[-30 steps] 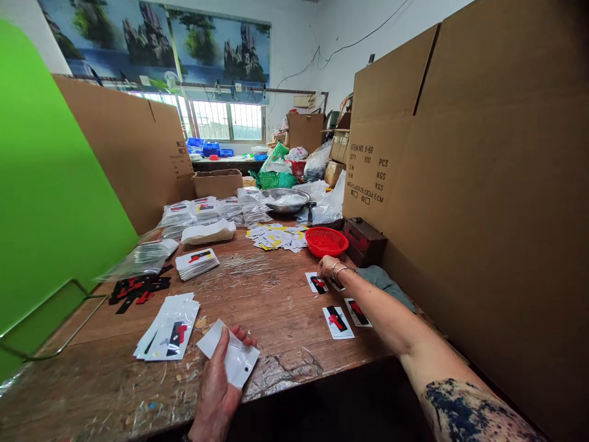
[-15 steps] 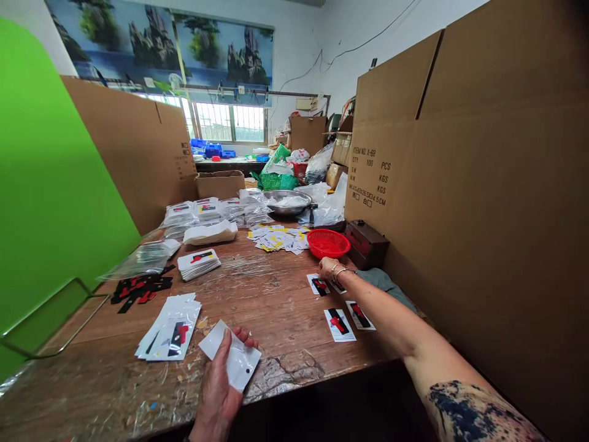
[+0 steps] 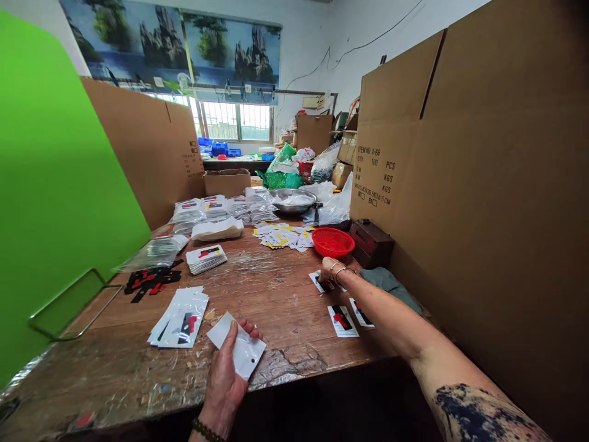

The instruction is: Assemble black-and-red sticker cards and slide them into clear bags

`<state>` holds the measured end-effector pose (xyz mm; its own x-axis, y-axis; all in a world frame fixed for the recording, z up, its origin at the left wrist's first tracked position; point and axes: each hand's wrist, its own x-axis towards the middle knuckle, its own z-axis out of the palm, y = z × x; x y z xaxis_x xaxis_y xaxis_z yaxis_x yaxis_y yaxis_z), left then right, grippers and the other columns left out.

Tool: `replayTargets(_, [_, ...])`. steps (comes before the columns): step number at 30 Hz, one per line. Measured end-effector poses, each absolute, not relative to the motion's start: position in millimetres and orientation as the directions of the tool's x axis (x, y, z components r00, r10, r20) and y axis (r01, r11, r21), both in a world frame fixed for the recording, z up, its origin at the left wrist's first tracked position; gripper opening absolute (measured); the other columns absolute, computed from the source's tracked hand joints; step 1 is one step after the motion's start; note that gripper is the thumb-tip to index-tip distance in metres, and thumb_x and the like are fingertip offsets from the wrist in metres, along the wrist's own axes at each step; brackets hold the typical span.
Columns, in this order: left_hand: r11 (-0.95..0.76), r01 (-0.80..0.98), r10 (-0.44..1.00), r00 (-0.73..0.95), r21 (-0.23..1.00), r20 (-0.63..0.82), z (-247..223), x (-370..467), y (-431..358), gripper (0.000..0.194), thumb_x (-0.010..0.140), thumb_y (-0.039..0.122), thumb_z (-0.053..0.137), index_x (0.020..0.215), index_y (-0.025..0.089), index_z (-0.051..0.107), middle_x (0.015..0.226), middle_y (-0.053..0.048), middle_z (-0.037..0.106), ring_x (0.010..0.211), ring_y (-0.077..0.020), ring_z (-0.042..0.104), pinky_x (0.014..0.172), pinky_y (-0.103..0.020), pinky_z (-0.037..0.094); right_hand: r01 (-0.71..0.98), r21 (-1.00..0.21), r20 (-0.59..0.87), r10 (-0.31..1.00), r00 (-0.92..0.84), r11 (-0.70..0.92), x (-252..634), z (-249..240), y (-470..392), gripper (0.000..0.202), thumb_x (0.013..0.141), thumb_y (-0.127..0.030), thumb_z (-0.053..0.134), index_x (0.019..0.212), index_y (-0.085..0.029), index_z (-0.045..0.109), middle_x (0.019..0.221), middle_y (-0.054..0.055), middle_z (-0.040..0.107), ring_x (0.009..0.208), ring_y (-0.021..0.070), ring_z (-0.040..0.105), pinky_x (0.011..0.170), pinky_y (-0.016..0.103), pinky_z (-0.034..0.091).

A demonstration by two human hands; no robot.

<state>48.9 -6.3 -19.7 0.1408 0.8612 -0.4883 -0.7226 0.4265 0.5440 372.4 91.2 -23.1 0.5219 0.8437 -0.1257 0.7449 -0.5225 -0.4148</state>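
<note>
Near the front edge of the table, my left hand point(image 3: 230, 362) is closed on a white plastic sleeve point(image 3: 248, 355) with a small dark hole at one corner. My right hand point(image 3: 329, 270) reaches across to a white card point(image 3: 317, 280) with a black piece on it. Its fingers are bent down at the card, and what they pinch is hidden. Closer to me lie a card with a black-and-red piece point(image 3: 341, 318) and a similar card point(image 3: 361, 310), partly behind my right forearm. Left of my left hand is a fanned pile of filled sleeves point(image 3: 181, 319).
A red basket point(image 3: 333, 244) and a dark box point(image 3: 372, 242) stand beyond my right hand. Loose black-and-red pieces point(image 3: 154, 279), a card stack point(image 3: 207, 258) and scattered yellow-white cards point(image 3: 283, 236) lie on the table point(image 3: 267, 288). A tall carton point(image 3: 437, 184) flanks the right.
The view has shifted slightly, so things sit a little further right. My right hand now covers more of the card beneath it. My left hand keeps hold of the white sleeve.
</note>
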Motion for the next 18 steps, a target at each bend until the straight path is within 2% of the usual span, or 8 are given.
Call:
replayTargets(3, [0.422, -0.73, 0.864, 0.144, 0.538, -0.482, -20.1, 48.6, -7.5, 0.012, 0.091, 0.013, 0.052, 0.088, 0.01, 0.063, 0.074, -0.006, 0.068, 0.061, -0.0169, 0.067, 0.065, -0.034, 0.061, 0.741, -0.364, -0.269, 0.826, 0.496, -0.564, 373.6, -29.0, 89.5, 0.032, 0.092, -0.034, 0.06, 0.117, -0.015, 0.06, 0.118, 0.009, 0.062, 0.099, 0.0204, 0.063, 0.084, 0.039, 0.054])
replayTargets(5, [0.41, -0.74, 0.866, 0.133, 0.533, -0.482, -20.5, 48.9, -8.0, 0.012, 0.091, 0.014, 0.052, 0.088, 0.01, 0.062, 0.073, -0.006, 0.068, 0.06, -0.0172, 0.067, 0.065, -0.035, 0.061, 0.749, -0.346, -0.297, 0.823, 0.484, -0.565, 373.3, -32.3, 85.8, 0.03, 0.092, -0.033, 0.061, 0.116, -0.015, 0.061, 0.115, 0.008, 0.062, 0.098, 0.0201, 0.063, 0.084, 0.039, 0.054])
replayTargets(9, [0.388, -0.761, 0.875, 0.127, 0.52, -0.467, -22.0, 49.0, -8.8, 0.014, 0.092, 0.014, 0.052, 0.084, 0.01, 0.063, 0.071, -0.006, 0.067, 0.058, -0.0155, 0.066, 0.065, -0.034, 0.061, 0.753, -0.357, -0.283, 0.832, 0.478, -0.553, 370.5, -32.7, 78.8, 0.032, 0.091, -0.034, 0.061, 0.117, -0.015, 0.06, 0.117, 0.008, 0.062, 0.099, 0.0209, 0.063, 0.083, 0.038, 0.055])
replayTargets(14, [0.361, -0.778, 0.894, 0.131, 0.514, -0.429, -25.1, 46.4, -10.9, 0.014, 0.091, 0.012, 0.052, 0.084, 0.01, 0.063, 0.073, -0.006, 0.068, 0.059, -0.0155, 0.066, 0.066, -0.034, 0.06, 0.734, -0.428, -0.225, 0.849, 0.479, -0.528, 362.8, -28.9, 73.3, 0.032, 0.093, -0.036, 0.059, 0.118, -0.016, 0.059, 0.115, 0.007, 0.062, 0.096, 0.0189, 0.063, 0.081, 0.037, 0.055])
replayTargets(16, [0.356, -0.779, 0.898, 0.133, 0.516, -0.419, -26.4, 45.9, -11.6, 0.013, 0.091, 0.012, 0.053, 0.083, 0.01, 0.063, 0.073, -0.006, 0.068, 0.059, -0.0158, 0.066, 0.065, -0.034, 0.06, 0.716, -0.462, -0.2, 0.849, 0.49, -0.523, 358.8, -27.6, 71.6, 0.027, 0.091, -0.034, 0.062, 0.111, -0.015, 0.062, 0.107, 0.007, 0.064, 0.09, 0.0174, 0.064, 0.076, 0.034, 0.055])
replayTargets(18, [0.355, -0.777, 0.902, 0.137, 0.52, -0.411, -27.9, 45.8, -11.7, 0.012, 0.09, 0.012, 0.053, 0.083, 0.01, 0.063, 0.073, -0.006, 0.068, 0.059, -0.0163, 0.067, 0.066, -0.034, 0.06, 0.693, -0.504, -0.173, 0.846, 0.504, -0.516, 355.5, -25.4, 69.8, 0.021, 0.082, -0.026, 0.072, 0.097, -0.012, 0.065, 0.095, 0.008, 0.067, 0.083, 0.0176, 0.065, 0.067, 0.027, 0.051])
